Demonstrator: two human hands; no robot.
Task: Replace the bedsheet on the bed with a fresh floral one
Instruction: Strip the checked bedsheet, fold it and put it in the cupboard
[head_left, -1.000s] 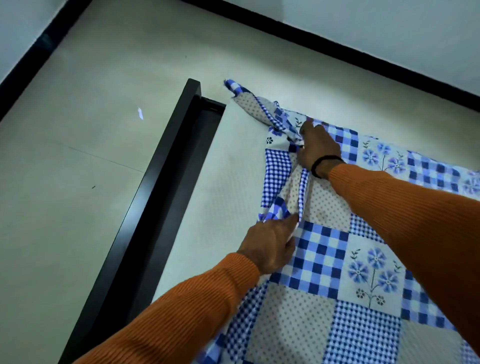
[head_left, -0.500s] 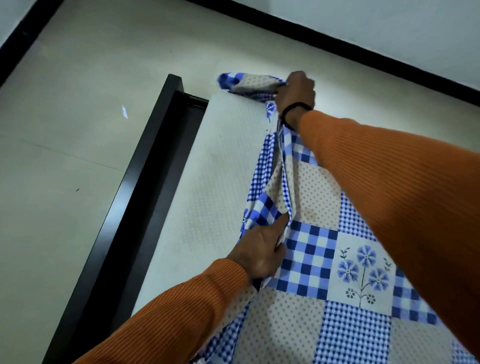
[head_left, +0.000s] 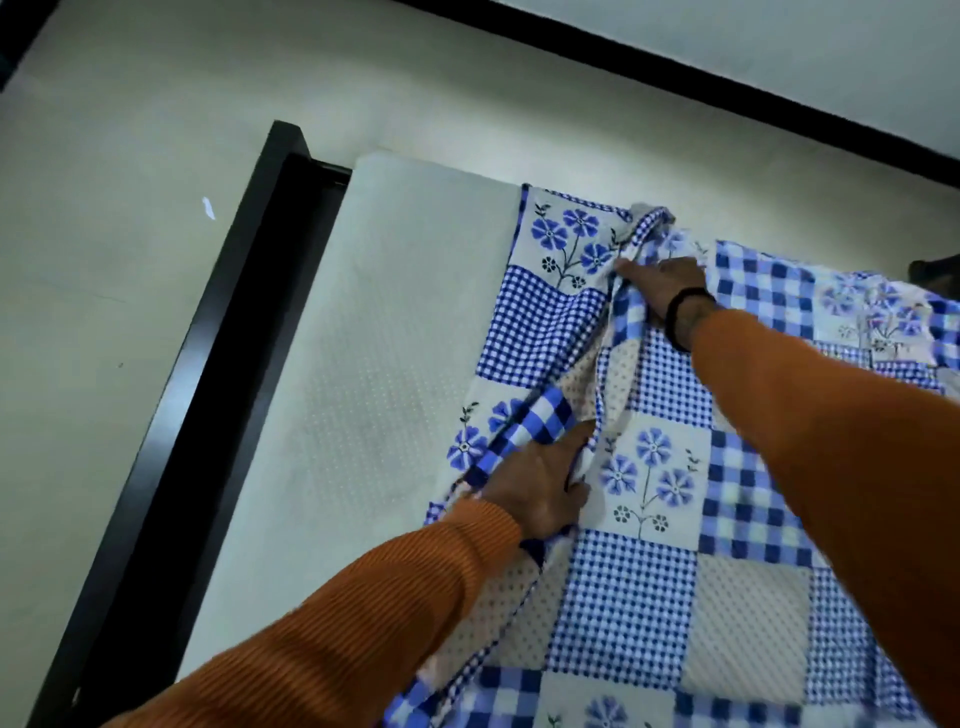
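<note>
A blue-and-white patchwork floral bedsheet (head_left: 649, 587) lies over the right part of a pale dotted mattress (head_left: 363, 395). The mattress's left strip is bare. A raised fold of the sheet runs between my two hands. My left hand (head_left: 540, 483) pinches the near end of that fold, fingers closed on the cloth. My right hand (head_left: 662, 283), with a black band at the wrist, grips the far end of the fold near the mattress's top edge. Both arms wear orange ribbed sleeves.
A black bed frame rail (head_left: 208, 374) runs along the mattress's left side, with a dark gap between them. Beyond it is a pale tiled floor (head_left: 104, 260) with a small white scrap (head_left: 209, 208). A black skirting line (head_left: 727, 88) edges the far wall.
My right hand has drawn back from the far left corner toward the right. A flap of sheet now lies spread flat left of the fold. My left hand kept its hold.
</note>
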